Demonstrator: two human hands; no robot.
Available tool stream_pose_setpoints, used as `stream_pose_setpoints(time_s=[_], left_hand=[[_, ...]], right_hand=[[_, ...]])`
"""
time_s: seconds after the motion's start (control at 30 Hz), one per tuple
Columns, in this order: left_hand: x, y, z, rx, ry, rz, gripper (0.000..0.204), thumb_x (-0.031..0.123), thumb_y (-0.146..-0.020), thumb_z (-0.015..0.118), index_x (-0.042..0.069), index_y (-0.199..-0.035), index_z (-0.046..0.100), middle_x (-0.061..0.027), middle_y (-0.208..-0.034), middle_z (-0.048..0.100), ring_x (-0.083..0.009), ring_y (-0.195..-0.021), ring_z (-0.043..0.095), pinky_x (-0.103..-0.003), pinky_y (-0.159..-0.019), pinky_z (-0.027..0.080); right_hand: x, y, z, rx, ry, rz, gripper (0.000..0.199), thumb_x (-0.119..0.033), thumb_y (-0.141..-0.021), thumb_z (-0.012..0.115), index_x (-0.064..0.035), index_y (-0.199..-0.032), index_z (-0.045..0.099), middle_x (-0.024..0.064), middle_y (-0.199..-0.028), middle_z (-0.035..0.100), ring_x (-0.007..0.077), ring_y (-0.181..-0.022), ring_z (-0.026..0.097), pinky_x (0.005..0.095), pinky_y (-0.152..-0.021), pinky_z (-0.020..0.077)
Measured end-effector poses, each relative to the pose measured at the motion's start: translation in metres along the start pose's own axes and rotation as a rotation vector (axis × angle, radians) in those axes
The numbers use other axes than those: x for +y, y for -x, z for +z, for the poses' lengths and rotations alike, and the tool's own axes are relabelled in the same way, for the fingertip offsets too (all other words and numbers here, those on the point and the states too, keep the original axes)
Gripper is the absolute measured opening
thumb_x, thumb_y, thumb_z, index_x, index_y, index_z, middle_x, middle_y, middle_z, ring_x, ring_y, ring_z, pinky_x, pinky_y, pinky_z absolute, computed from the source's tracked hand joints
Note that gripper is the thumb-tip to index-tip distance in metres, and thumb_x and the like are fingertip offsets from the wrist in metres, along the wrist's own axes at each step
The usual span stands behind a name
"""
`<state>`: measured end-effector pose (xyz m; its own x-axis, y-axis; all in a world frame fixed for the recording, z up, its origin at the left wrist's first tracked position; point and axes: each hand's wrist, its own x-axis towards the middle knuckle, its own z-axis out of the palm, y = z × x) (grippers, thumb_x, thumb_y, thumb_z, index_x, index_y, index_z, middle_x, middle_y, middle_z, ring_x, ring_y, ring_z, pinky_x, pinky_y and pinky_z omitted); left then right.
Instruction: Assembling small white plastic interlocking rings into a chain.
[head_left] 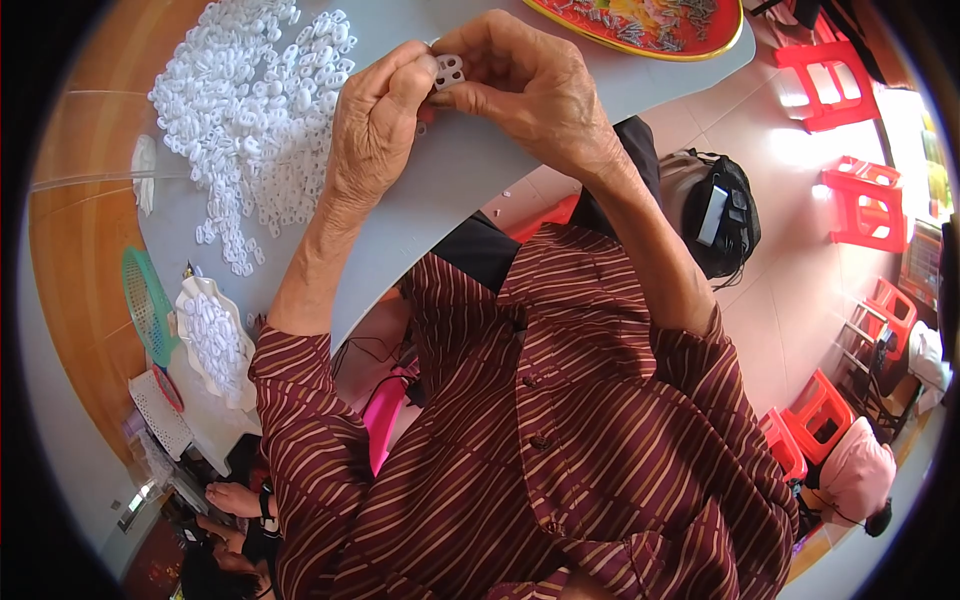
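Between my two hands is a small white plastic piece with oval holes point(448, 72), held over the grey table point(400, 225). My left hand point(380, 120) pinches its left side, thumb against the edge. With thumb and bent fingers, my right hand point(535, 95) grips the other side. The fingers cover part of the piece. To the left of my left hand spreads a big heap of small white plastic pieces point(240, 100). Beyond my right hand sits a red tray with a yellow rim point(640, 48), holding many small metal parts that look like screws or pins.
At the left, a scalloped white dish point(245, 385) holds more white pieces beside a green basket point(148, 305). Red plastic stools point(865, 205) stand along the right. A black mesh bag point(720, 215) is right of my knees. Another person's foot point(235, 498) shows at lower left.
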<state>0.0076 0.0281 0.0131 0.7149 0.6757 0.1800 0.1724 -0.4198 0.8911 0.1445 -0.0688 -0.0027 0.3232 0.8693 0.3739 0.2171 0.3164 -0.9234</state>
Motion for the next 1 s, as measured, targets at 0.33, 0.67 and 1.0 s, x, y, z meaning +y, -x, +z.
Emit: stream_pose_setpoints(time_s=[0.33,0.67,1.0], left_hand=[[0.002,0.004,0.004,-0.024,0.011,-0.022,0.028,0.025,-0.092,0.045,-0.001,-0.085,0.053,-0.0048,-0.061,0.044,-0.0106,-0.056,0.042,-0.028,-0.052,0.039],[-0.004,0.007,0.004,-0.013,-0.005,0.143,0.020,0.017,-0.092,0.045,-0.002,-0.085,0.051,-0.0055,-0.063,0.044,-0.0103,-0.056,0.038,-0.026,-0.052,0.037],[0.002,0.004,0.008,-0.042,-0.008,0.110,0.021,0.018,-0.093,0.046,-0.002,-0.091,0.053,-0.0028,-0.064,0.045,-0.0082,-0.058,0.038,-0.025,-0.052,0.037]], right_hand=[[-0.002,0.002,0.001,0.004,0.097,-0.063,0.023,-0.004,-0.076,0.069,0.0002,-0.095,0.057,0.0091,-0.070,0.063,0.0147,-0.065,0.062,0.0273,-0.060,0.0498],[-0.001,0.004,0.004,-0.004,0.073,-0.028,0.021,-0.005,-0.077,0.069,0.0009,-0.094,0.058,0.0093,-0.070,0.064,0.0138,-0.063,0.062,0.0269,-0.059,0.0493],[0.002,0.004,-0.005,-0.015,0.194,-0.119,0.018,-0.003,-0.079,0.069,-0.0001,-0.094,0.060,0.0049,-0.070,0.063,0.0079,-0.062,0.060,0.0215,-0.056,0.0481]])
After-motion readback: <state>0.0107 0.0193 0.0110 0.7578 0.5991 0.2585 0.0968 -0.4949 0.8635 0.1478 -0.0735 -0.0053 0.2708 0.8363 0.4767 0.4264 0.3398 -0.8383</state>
